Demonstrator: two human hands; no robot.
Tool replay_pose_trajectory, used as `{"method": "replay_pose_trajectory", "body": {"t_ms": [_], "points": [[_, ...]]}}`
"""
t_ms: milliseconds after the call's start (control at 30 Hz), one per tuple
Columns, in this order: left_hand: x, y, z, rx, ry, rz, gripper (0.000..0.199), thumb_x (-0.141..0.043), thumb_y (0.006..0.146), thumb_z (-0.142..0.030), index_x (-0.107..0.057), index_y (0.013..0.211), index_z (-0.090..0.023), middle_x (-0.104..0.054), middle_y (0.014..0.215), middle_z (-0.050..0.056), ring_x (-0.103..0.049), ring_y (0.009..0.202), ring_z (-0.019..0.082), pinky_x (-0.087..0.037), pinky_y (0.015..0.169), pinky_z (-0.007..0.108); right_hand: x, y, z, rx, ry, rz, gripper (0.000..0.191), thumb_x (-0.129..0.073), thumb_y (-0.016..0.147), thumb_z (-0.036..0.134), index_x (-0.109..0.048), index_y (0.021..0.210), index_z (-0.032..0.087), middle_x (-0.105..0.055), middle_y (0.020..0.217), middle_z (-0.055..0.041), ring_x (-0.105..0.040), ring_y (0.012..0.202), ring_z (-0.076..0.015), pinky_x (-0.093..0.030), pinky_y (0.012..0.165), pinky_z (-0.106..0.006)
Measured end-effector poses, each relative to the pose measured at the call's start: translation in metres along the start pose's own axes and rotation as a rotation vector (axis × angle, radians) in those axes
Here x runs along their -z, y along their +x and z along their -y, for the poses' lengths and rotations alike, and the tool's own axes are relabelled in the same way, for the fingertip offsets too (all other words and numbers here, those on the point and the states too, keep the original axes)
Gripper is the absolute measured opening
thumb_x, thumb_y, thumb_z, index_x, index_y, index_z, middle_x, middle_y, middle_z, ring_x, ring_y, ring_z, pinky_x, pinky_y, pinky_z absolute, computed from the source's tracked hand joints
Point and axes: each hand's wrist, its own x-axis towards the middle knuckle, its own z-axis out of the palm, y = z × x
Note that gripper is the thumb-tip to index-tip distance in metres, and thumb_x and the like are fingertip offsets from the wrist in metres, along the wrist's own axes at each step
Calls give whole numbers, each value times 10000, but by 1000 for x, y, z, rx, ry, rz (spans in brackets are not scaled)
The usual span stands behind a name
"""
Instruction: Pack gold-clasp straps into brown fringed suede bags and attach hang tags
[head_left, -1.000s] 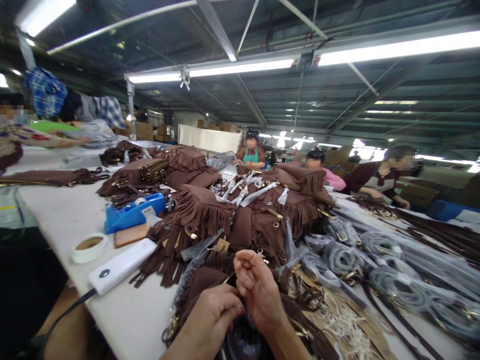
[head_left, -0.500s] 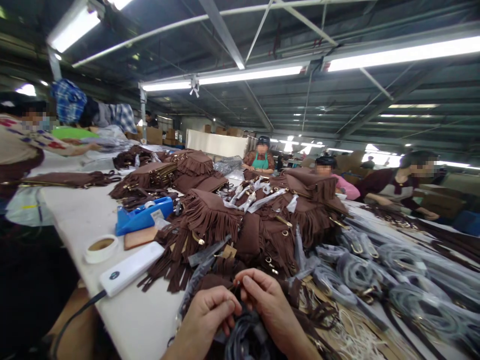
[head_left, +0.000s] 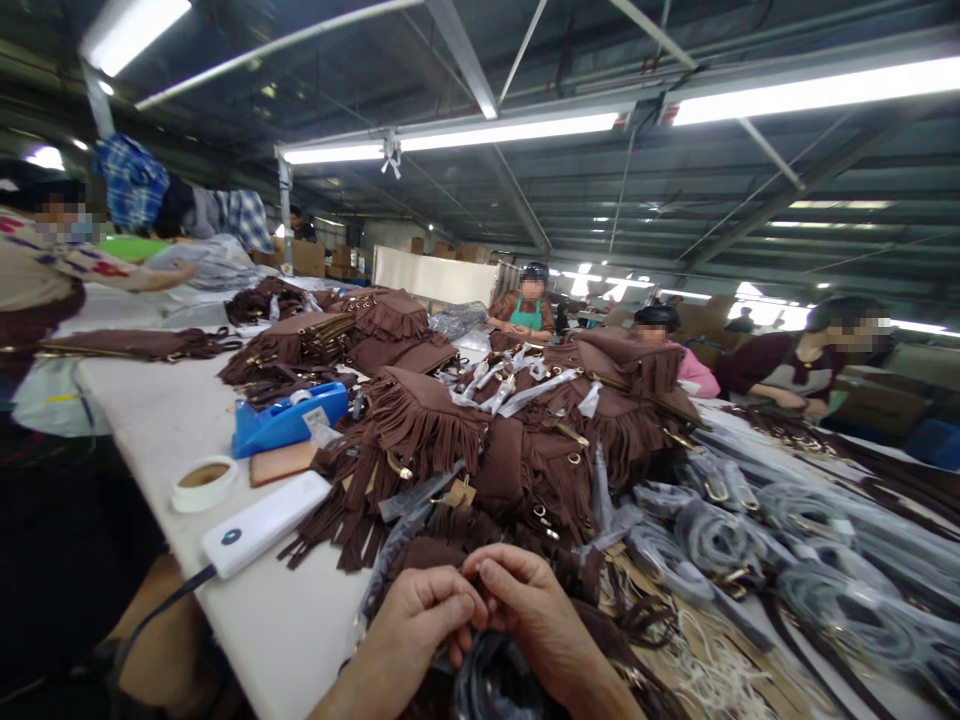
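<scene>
The left hand [head_left: 431, 610] and right hand [head_left: 529, 600] meet, both curled, near a wrapped coil [head_left: 474, 685]; their grip I cannot tell. Seemingly delicate handwork; the next move needs steadiness.

Passage was offered leftward over the table [head_left: 281, 625]; it was blocked ahead by fringed bags [head_left: 427, 400], rightward by wrapped straps [head_left: 720, 535].

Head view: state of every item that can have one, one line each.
Left hand: fingertips pinched; whether anything is held is too small to tell
Right hand: fingertips pinched, likewise unclear
Dark coil: coiled, below the hands
Fringed bags: heaped
Wrapped straps: coiled, in clear plastic
White strings: loose, tangled
Tape roll: lying flat
Tape dispenser: upright
White device: lying flat, cable attached
Ceiling light: lit
</scene>
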Motion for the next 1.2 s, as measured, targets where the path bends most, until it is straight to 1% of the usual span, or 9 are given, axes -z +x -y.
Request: {"method": "replay_pose_trajectory", "body": {"t_ms": [133, 233, 400, 500, 633, 767, 900, 1067, 1200], "points": [[-1, 1, -2, 25, -2, 9, 304, -650, 690, -431, -650, 640, -131, -558, 572, 4, -480, 500, 107, -383, 506, 222, 1, -1, -1, 12, -10, 33, 360, -807, 742, 490, -740, 820, 145, -574, 568, 21, -445, 528, -78, -312, 519, -191], [-1, -1, -5, 0, 62, 23, 331, -610, 743, -448, -660, 676, -128, -557, 586, 4, -470, 490, 99, -357, 490, 211, 1, -2, 0, 42, -16, 41, 350, -791, 763, 490, -713, 794, 149, -550, 577, 34, -407, 526, -66, -290, 512, -180], [1, -9, -7, -183, 209, -60, 344, -535, 868, -441, -697, 798, -145, -607, 891, 50, -467, 535, 76, -315, 452, 202, 0, 0, -1, 96, -22, -18, 380, -783, 762, 517, -681, 773, 151, -462, 519, 75, -312, 456, -40, -219, 443, -165], [3, -12, -3, -152, 205, -98, 361, -527, 873, -467, -675, 796, -147, -551, 757, 11, -459, 493, 72, -290, 414, 192, -1, 0, -3, 86, -36, -4, 388, -757, 782, 530, -675, 772, 151, -466, 480, 78, -302, 402, -33, -190, 405, -168], [1, -11, 2, -3, 160, -79, 369, -549, 804, -500, -618, 822, -138, -529, 626, -27, -432, 391, 62, -243, 346, 172, -3, -1, -3, 115, -68, -42, 389, -764, 773, 525, -690, 766, 143, -559, 527, 42, -387, 400, -35, -238, 405, -165], [0, -8, 2, -40, 75, -145, 293, -581, 772, -411, -521, 942, -180, -589, 615, -43, -484, 396, 74, -276, 346, 144, -5, -1, 0, 131, -96, -76, 387, -779, 751, 526, -706, 773, 147, -594, 540, 30, -463, 410, -54, -317, 427, -169], [1, -6, -2, -29, 16, -165, 253, -609, 732, -406, -501, 809, -190, -613, 602, -26, -473, 411, 77, -294, 357, 149, -7, -3, 1, 98, -147, -73, 424, -788, 721, 560, -724, 774, 144, -638, 559, -1, -556, 459, -97, -420, 483, -200], [0, -9, -9, -48, 135, -160, 259, -556, 765, -418, -584, 724, -164, -515, 529, -44, -363, 417, 77, -250, 406, 194, -8, -5, 1, 98, -157, -63, 435, -788, 716, 570, -728, 790, 146, -650, 577, -5, -585, 493, -113, -460, 509, -215], [-2, -12, -12, -93, 290, -188, 283, -525, 815, -401, -595, 681, -161, -485, 568, -36, -398, 524, 110, -300, 503, 226, -8, -6, 2, 139, -188, -44, 416, -774, 736, 567, -726, 776, 155, -643, 588, -1, -585, 514, -118, -480, 531, -229]]}}
